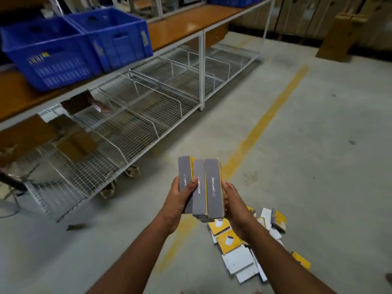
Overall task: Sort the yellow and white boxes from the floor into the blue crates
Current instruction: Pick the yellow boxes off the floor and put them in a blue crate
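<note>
Concrete floor (297, 145) | both hands' fingers grip 3 "LAPCARE" boxes (201, 187)

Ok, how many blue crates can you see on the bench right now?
3. Two stand side by side at the bench's near left end: left crate, right crate. A third crate sits further along, cut off by the top edge. More may lie out of frame.
</note>
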A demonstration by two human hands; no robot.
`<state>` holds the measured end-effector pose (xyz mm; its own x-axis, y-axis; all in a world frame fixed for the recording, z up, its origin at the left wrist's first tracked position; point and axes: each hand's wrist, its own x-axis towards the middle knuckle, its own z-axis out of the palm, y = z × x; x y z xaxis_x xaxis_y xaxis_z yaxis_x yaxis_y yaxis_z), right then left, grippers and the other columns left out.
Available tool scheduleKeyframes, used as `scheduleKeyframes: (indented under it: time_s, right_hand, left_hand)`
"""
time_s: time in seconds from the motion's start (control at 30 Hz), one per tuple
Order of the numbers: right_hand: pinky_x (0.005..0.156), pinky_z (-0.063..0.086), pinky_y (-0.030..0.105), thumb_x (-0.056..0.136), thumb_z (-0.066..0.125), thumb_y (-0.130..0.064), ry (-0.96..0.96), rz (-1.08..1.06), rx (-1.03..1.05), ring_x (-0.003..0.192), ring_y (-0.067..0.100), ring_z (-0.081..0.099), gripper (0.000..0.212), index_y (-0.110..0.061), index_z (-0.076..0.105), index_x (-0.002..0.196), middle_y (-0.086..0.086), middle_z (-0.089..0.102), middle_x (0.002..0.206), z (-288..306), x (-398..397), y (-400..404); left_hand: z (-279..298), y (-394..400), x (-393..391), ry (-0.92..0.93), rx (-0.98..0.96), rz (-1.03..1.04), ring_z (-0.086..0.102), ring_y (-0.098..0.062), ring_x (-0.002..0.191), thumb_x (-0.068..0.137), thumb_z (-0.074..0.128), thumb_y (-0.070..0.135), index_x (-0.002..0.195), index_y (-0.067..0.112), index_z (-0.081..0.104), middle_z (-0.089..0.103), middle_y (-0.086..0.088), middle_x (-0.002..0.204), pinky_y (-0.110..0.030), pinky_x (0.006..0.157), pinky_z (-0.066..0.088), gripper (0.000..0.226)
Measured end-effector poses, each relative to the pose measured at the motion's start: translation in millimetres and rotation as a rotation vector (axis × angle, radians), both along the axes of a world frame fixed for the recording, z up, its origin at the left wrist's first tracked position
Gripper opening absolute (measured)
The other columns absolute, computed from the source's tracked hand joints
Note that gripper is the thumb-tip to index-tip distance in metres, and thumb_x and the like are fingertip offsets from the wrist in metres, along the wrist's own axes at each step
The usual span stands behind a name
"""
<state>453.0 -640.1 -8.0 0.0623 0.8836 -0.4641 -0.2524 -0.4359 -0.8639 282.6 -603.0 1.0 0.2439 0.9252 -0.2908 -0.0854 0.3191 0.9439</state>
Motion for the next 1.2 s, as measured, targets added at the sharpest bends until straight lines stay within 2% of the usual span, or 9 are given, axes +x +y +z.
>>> scheduleKeyframes:
  time_s: [0.07, 0.13, 0.27, 0.43, 0.53, 0.77, 0.87, 0.97, 1.2]
  right_hand:
    - [0.076, 0.055, 0.038, 0.091, 0.048, -0.063, -0.015, 0.01, 0.021, 0.107, 0.018, 0.069, 0.049, -0.033, 0.052, 0.13, -0.003, 0.069, 0.121, 6, -26, 7]
    - [0.074, 0.054, 0.033, 0.086, 0.053, -0.064, -0.029, 0.018, 0.06, 0.109, 0.016, 0.068, 0.056, -0.032, 0.051, 0.132, -0.002, 0.067, 0.125, 13, -50, 18]
    - [0.07, 0.053, 0.028, 0.088, 0.055, -0.056, -0.051, 0.042, 0.144, 0.108, 0.016, 0.068, 0.051, -0.032, 0.051, 0.133, -0.002, 0.067, 0.124, 32, -87, 40]
    - [0.088, 0.057, 0.042, 0.097, 0.055, -0.039, -0.043, 0.139, 0.206, 0.113, 0.014, 0.066, 0.04, -0.035, 0.05, 0.137, -0.008, 0.065, 0.128, 46, -127, 74]
    - [0.079, 0.059, 0.036, 0.099, 0.052, -0.039, -0.026, 0.228, 0.206, 0.111, 0.011, 0.067, 0.037, -0.04, 0.049, 0.135, -0.013, 0.066, 0.126, 50, -152, 96]
    - [0.077, 0.059, 0.035, 0.098, 0.049, -0.046, 0.008, 0.38, 0.223, 0.114, 0.012, 0.065, 0.044, -0.038, 0.045, 0.142, -0.01, 0.064, 0.131, 46, -197, 169]
    - [0.079, 0.059, 0.032, 0.1, 0.046, -0.044, 0.03, 0.434, 0.245, 0.113, 0.008, 0.065, 0.037, -0.044, 0.046, 0.137, -0.014, 0.066, 0.127, 49, -213, 217]
    - [0.089, 0.057, 0.036, 0.101, 0.046, -0.042, 0.057, 0.46, 0.238, 0.115, 0.008, 0.064, 0.033, -0.046, 0.045, 0.133, -0.013, 0.064, 0.13, 56, -228, 267]
    - [0.088, 0.058, 0.04, 0.097, 0.048, -0.05, 0.04, 0.564, 0.279, 0.115, 0.012, 0.063, 0.053, -0.039, 0.032, 0.147, -0.008, 0.057, 0.136, 82, -259, 379]
  left_hand:
    - [9, 1, -27, -0.005, 0.002, -0.021, 0.066, -0.028, 0.118, 0.083, 0.069, 0.063, 0.138, 0.025, 0.051, 0.068, -0.005, 0.13, -0.058, 0.102, 0.05, 0.069]
    - [19, 1, -52, -0.021, 0.014, -0.034, 0.067, -0.026, 0.118, 0.089, 0.063, 0.057, 0.138, 0.027, 0.053, 0.069, -0.004, 0.13, -0.052, 0.101, 0.052, 0.059]
    - [32, 4, -93, -0.069, -0.01, -0.064, 0.066, -0.024, 0.119, 0.092, 0.055, 0.055, 0.142, 0.028, 0.051, 0.069, -0.002, 0.131, -0.048, 0.099, 0.053, 0.058]
    - [38, 17, -134, -0.125, -0.051, 0.071, 0.068, -0.026, 0.116, 0.093, 0.053, 0.053, 0.141, 0.026, 0.053, 0.07, -0.004, 0.128, -0.047, 0.094, 0.055, 0.055]
    - [40, 36, -157, -0.132, -0.03, 0.163, 0.068, -0.026, 0.115, 0.095, 0.056, 0.05, 0.141, 0.025, 0.054, 0.071, -0.006, 0.126, -0.043, 0.09, 0.056, 0.053]
    - [40, 97, -200, -0.095, 0.05, 0.322, 0.068, -0.025, 0.116, 0.094, 0.063, 0.049, 0.14, 0.025, 0.054, 0.07, -0.005, 0.127, -0.049, 0.098, 0.053, 0.053]
    - [39, 137, -211, -0.068, 0.061, 0.395, 0.067, -0.026, 0.117, 0.089, 0.064, 0.055, 0.143, 0.025, 0.052, 0.069, -0.005, 0.129, -0.054, 0.101, 0.052, 0.062]
    - [50, 178, -221, -0.077, 0.066, 0.446, 0.068, -0.026, 0.115, 0.09, 0.063, 0.057, 0.144, 0.027, 0.049, 0.07, -0.005, 0.128, -0.049, 0.094, 0.056, 0.063]
    - [86, 270, -245, -0.063, 0.091, 0.546, 0.07, -0.025, 0.111, 0.095, 0.045, 0.059, 0.139, 0.033, 0.053, 0.071, -0.005, 0.124, -0.046, 0.085, 0.059, 0.052]
